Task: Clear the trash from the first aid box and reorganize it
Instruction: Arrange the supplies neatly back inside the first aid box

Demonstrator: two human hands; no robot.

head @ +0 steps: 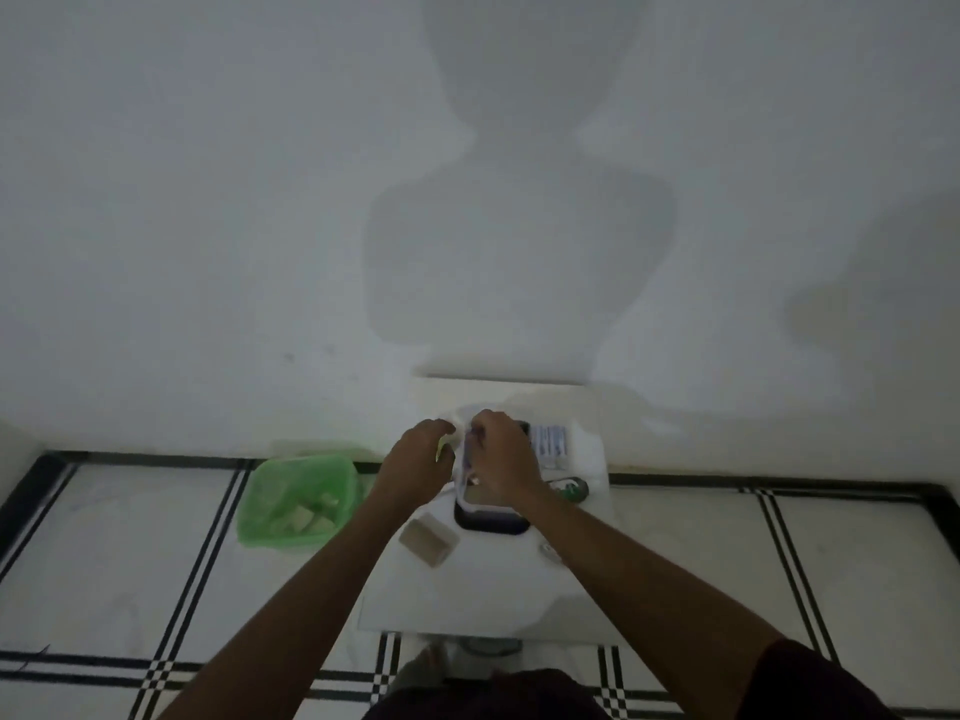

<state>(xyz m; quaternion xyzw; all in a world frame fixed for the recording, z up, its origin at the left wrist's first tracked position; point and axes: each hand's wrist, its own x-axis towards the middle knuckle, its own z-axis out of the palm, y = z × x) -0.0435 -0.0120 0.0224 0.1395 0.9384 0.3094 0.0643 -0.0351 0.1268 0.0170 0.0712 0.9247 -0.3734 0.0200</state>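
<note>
Looking down from the head camera, I see both arms stretched to the middle of the frame over a small white table (483, 589) set against the wall. My right hand (501, 457) is curled over the far rim of the first aid box (491, 517), a dark open container with a pale rim just below centre; its fingers are bunched tight on something small and bluish that I cannot identify. My left hand (421, 462), just left of it, is also curled, the fingertips pinching a pale yellowish scrap near the box's upper left edge. A white printed packet (550, 441) lies right of the box, a green-capped item (571, 488) below it. A brown flat packet (428, 538) sits on the table at lower left of the box. Further left, on the tiled floor, stands a green-lined bin (296, 498) holding pale scraps.
</note>
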